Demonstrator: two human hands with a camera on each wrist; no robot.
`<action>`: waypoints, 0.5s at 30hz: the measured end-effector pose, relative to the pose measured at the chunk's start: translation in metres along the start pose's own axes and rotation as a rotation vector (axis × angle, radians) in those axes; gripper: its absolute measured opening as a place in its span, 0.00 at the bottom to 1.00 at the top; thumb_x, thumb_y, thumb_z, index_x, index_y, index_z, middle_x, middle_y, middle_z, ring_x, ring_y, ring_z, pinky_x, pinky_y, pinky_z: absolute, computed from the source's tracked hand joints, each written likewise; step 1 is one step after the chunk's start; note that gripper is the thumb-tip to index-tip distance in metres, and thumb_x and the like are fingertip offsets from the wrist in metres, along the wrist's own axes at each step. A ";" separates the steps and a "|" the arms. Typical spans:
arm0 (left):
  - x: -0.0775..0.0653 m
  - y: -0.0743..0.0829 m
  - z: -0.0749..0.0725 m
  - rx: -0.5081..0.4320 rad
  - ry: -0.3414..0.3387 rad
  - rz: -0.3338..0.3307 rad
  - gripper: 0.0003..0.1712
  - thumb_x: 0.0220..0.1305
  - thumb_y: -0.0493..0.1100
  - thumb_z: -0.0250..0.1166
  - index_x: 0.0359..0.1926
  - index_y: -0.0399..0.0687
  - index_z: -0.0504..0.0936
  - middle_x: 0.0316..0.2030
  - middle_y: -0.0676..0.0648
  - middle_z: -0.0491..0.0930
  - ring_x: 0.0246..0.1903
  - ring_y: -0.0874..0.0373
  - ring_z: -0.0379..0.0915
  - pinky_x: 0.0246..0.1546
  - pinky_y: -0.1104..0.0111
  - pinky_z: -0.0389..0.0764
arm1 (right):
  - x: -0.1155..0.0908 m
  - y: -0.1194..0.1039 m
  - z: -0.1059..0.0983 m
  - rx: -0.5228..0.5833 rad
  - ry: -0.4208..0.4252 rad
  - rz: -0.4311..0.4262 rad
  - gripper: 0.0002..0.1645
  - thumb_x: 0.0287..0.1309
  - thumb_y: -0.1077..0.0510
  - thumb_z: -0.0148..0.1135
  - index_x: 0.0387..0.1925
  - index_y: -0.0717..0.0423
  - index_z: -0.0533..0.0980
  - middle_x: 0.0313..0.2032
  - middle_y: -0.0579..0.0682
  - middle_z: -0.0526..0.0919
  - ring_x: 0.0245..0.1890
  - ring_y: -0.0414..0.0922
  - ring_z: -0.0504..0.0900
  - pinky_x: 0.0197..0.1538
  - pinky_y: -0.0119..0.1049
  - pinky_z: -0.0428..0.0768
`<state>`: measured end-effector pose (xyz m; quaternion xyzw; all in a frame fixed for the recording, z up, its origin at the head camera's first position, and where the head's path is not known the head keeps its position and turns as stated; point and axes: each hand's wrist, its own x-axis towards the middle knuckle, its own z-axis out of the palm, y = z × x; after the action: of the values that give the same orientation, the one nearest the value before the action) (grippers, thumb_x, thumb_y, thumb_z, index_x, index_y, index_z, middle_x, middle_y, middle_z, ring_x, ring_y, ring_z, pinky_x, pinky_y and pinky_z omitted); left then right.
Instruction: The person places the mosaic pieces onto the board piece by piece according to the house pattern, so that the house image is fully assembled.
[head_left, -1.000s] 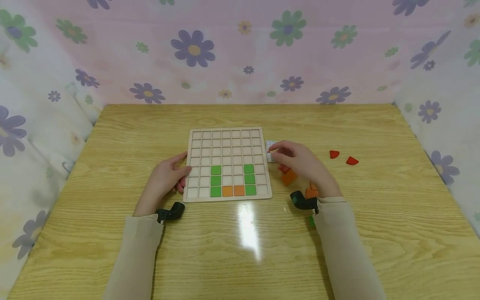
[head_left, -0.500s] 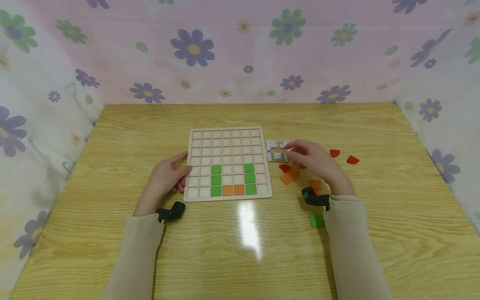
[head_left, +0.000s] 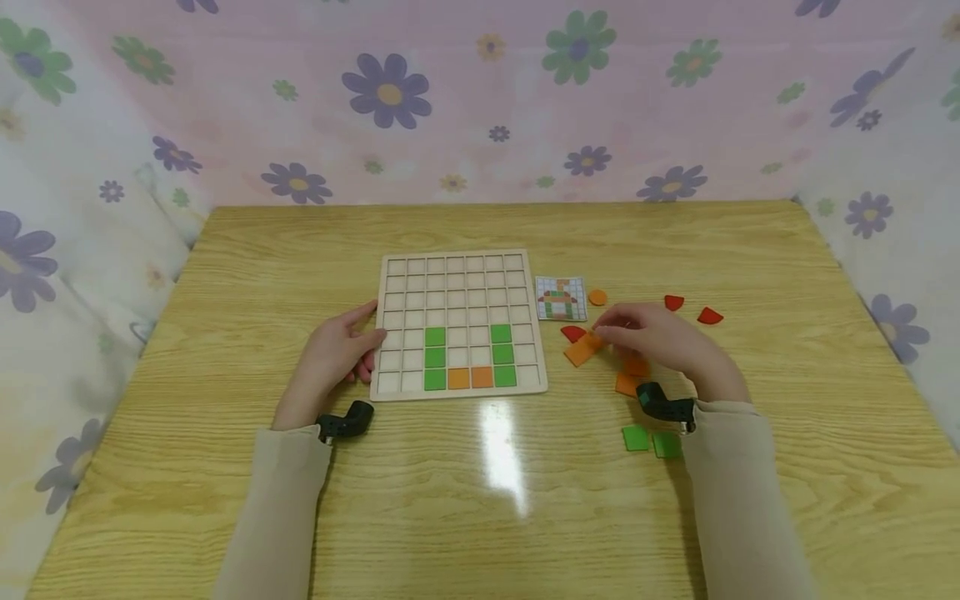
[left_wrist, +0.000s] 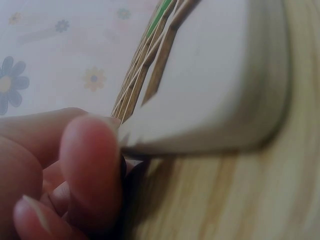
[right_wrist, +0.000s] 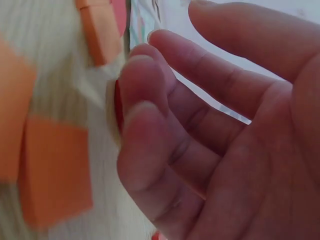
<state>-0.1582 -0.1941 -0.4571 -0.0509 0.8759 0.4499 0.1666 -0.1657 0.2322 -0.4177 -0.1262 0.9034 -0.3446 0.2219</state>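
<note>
My left hand (head_left: 330,358) holds the left edge of a light wooden grid board (head_left: 461,395), its thumb at the rim. In the left wrist view the thumb (left_wrist: 92,160) is beside the board's pale corner. Green tiles form two columns on the board, with orange tiles (head_left: 458,379) between them in the bottom row. My right hand (head_left: 652,337) hovers over loose pieces right of the board, fingers loosely bent, nothing between them. Orange tiles (head_left: 579,353) and a red quarter-round piece (head_left: 572,333) lie near its fingertips. In the right wrist view more orange tiles (right_wrist: 57,170) lie beside the fingers.
A small printed pattern card (head_left: 561,298) lies against the board's right side, with an orange disc (head_left: 597,297) beside it. Two red quarter-round pieces (head_left: 674,302) lie farther right. Green tiles (head_left: 636,438) sit near the right wrist. A flowered cloth (head_left: 465,100) encloses the table.
My right hand has moved right and toward me, off the pattern card and over the loose pieces, uncovering the card and orange disc. The left hand stays at the board.
</note>
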 end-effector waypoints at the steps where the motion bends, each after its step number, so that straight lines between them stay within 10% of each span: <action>1: 0.000 0.000 0.000 0.003 -0.002 0.004 0.33 0.60 0.56 0.57 0.65 0.68 0.57 0.15 0.43 0.76 0.14 0.51 0.74 0.13 0.66 0.72 | -0.002 0.001 0.000 -0.023 0.005 0.002 0.23 0.57 0.39 0.51 0.45 0.49 0.75 0.37 0.50 0.77 0.34 0.47 0.72 0.39 0.39 0.70; 15: -0.001 0.001 -0.001 0.010 -0.005 0.005 0.33 0.60 0.56 0.56 0.66 0.67 0.56 0.16 0.44 0.76 0.14 0.52 0.74 0.13 0.66 0.72 | -0.023 0.017 -0.001 -0.099 0.056 0.019 0.21 0.57 0.43 0.55 0.46 0.51 0.74 0.37 0.49 0.74 0.36 0.46 0.71 0.41 0.41 0.70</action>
<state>-0.1578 -0.1947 -0.4556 -0.0465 0.8779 0.4460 0.1680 -0.1475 0.2541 -0.4217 -0.1187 0.9263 -0.3010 0.1932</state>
